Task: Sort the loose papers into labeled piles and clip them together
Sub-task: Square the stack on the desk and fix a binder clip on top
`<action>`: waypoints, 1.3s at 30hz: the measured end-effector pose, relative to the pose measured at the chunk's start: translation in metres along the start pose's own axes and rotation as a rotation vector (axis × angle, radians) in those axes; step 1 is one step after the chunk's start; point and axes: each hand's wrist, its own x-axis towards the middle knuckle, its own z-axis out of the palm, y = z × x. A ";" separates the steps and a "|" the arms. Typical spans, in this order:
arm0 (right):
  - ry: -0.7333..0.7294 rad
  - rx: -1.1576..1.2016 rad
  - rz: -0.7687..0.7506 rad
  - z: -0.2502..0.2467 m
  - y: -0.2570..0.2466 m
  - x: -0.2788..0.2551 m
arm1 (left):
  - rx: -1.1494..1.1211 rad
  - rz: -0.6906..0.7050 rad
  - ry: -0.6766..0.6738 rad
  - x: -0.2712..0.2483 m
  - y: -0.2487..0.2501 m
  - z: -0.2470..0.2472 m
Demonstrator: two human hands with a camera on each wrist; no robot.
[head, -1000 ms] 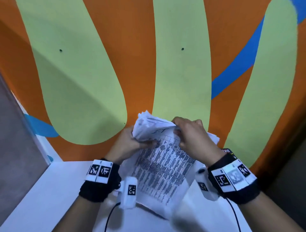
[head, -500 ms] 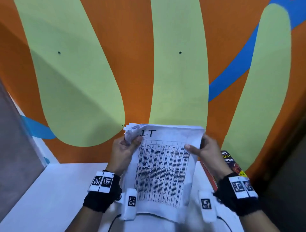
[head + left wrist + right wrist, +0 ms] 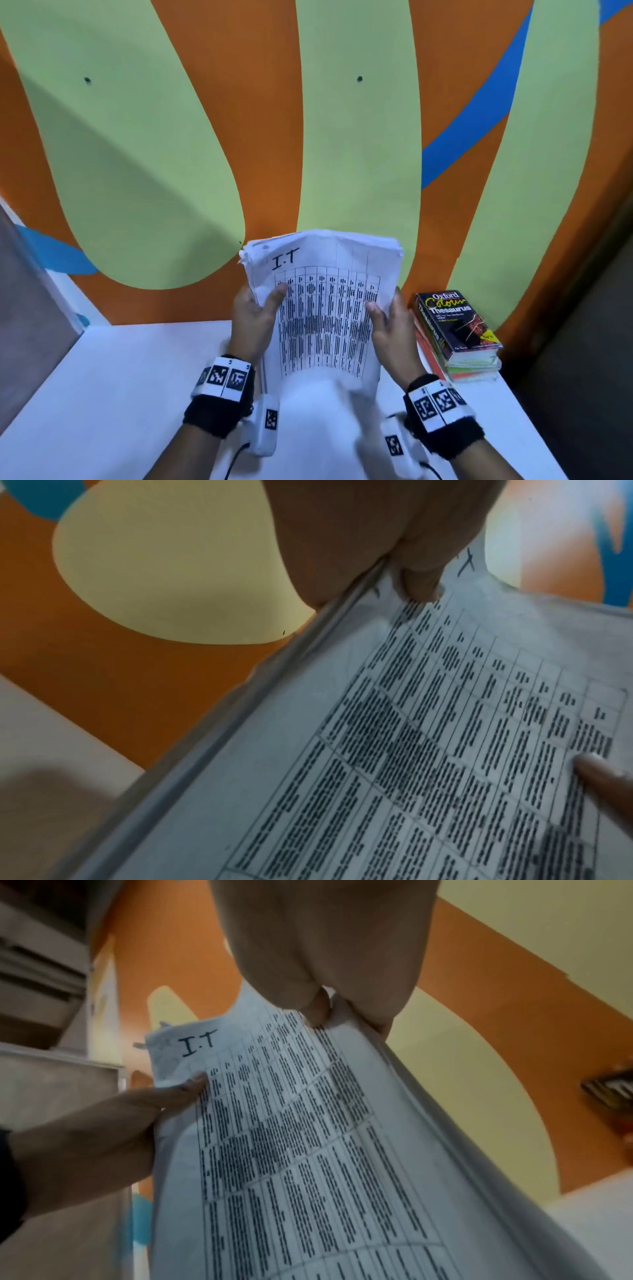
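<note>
Both hands hold the stack of papers (image 3: 325, 308) upright above the white tabletop (image 3: 120, 394), the top sheet marked "I.T" (a printed table below it). The left hand (image 3: 251, 318) grasps the left edge with thumb in front, the right hand (image 3: 390, 325) grasps the right edge. A pile of books (image 3: 459, 335) lies on the tabletop just beside the right hand.

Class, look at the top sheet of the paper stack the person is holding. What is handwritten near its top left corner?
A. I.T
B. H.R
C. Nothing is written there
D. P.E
A: the top sheet of the stack, held at its sides by the left hand and right hand, shows "I.T" handwritten above the printed table.
</note>
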 end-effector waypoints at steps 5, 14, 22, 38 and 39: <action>0.012 0.070 -0.051 -0.005 -0.008 0.008 | 0.062 0.040 0.030 0.008 0.011 -0.006; 0.037 0.051 -0.018 -0.004 0.021 -0.008 | 0.089 -0.121 -0.152 0.001 0.008 -0.009; -0.075 0.033 -0.046 -0.021 0.015 -0.001 | -0.002 -0.074 -0.039 0.013 0.012 0.002; 0.176 -0.560 0.512 -0.142 0.121 0.048 | 0.006 -0.068 0.024 0.010 0.021 0.006; 0.188 -0.518 0.541 -0.142 0.118 0.050 | 0.005 -0.068 0.020 0.010 0.023 0.005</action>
